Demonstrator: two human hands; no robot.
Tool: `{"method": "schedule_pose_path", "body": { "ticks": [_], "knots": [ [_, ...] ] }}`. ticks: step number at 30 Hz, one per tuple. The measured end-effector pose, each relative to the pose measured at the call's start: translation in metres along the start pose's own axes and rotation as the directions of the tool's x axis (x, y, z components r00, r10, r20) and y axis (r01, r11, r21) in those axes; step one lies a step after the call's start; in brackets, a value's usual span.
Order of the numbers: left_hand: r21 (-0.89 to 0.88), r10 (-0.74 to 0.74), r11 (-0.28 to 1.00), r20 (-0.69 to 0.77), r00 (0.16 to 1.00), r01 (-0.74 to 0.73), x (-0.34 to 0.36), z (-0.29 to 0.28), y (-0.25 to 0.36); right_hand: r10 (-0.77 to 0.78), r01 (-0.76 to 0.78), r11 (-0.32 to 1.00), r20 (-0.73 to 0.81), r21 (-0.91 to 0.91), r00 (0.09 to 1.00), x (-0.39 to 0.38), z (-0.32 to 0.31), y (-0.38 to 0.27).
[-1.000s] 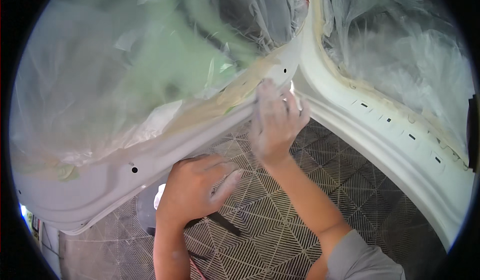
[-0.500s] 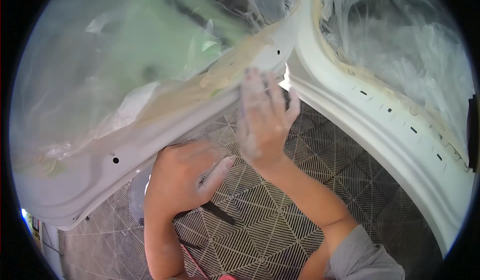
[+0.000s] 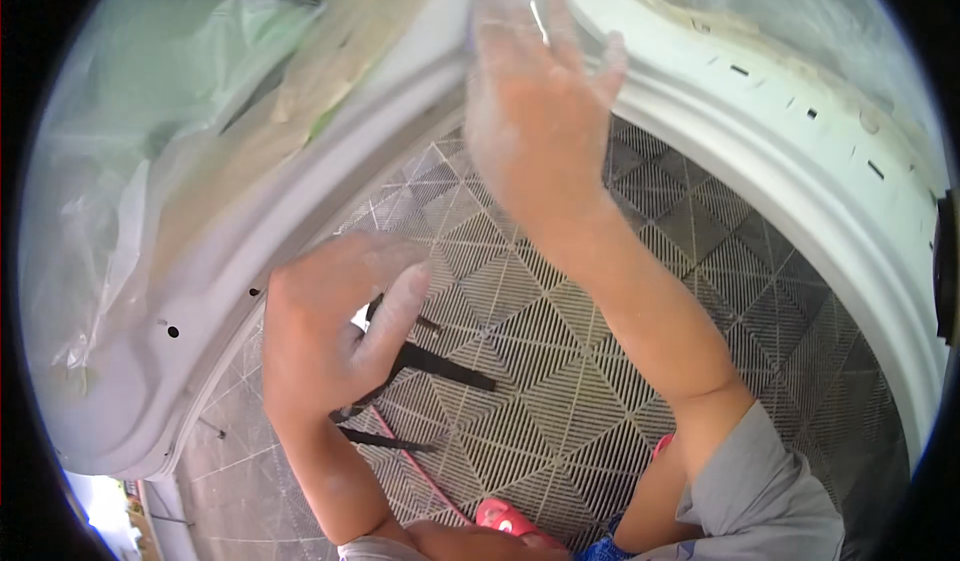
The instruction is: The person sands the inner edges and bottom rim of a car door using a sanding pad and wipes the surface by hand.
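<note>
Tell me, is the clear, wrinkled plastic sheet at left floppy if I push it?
That clear plastic sheet would probably flop, since loose folds show. It's likely thin and light: green shows through. The long beige masking strip along its edge might hold it.

At ten o'clock, the plastic sheet (image 3: 115,111) is glossy and wrinkled. The pale panel (image 3: 215,301) at nine o'clock looks smooth. The floor (image 3: 560,361) is ribbed; at four o'clock, the sleeve (image 3: 745,481) is matt cloth.

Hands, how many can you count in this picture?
2. The left hand is left of centre, near the masked white panel; the right hand is at top centre, fingers spread. No others show.
</note>
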State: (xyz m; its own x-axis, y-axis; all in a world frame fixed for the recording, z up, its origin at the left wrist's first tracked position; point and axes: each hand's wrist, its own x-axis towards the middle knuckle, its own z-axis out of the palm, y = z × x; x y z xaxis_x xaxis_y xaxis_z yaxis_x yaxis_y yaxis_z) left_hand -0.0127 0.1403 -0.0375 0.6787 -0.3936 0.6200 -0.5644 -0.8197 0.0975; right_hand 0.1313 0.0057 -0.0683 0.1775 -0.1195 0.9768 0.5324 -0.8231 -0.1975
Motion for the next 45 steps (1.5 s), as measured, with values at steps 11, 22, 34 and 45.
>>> {"method": "schedule_pose_path", "body": {
  "ticks": [11,22,34,45],
  "knots": [
    [0.157,0.003,0.987,-0.118,0.993,0.015,0.006,-0.002,0.017,0.026,0.002,0.964,-0.104,0.267,0.994,-0.017,0.006,-0.021],
    [0.105,0.193,0.980,-0.305,0.932,-0.169,0.004,-0.009,0.027,0.013,0.008,0.944,-0.061,0.329,0.998,-0.029,-0.008,-0.044],
    [0.040,0.164,0.986,-0.297,0.941,-0.159,0.011,0.001,0.032,0.077,-0.082,0.989,0.049,0.120,0.996,0.000,-0.007,0.002],
    [0.005,0.161,0.986,-0.281,0.946,-0.166,0.022,0.001,0.039,0.164,-0.171,0.979,0.068,0.109,0.984,0.001,-0.010,-0.008]
  ]
}}
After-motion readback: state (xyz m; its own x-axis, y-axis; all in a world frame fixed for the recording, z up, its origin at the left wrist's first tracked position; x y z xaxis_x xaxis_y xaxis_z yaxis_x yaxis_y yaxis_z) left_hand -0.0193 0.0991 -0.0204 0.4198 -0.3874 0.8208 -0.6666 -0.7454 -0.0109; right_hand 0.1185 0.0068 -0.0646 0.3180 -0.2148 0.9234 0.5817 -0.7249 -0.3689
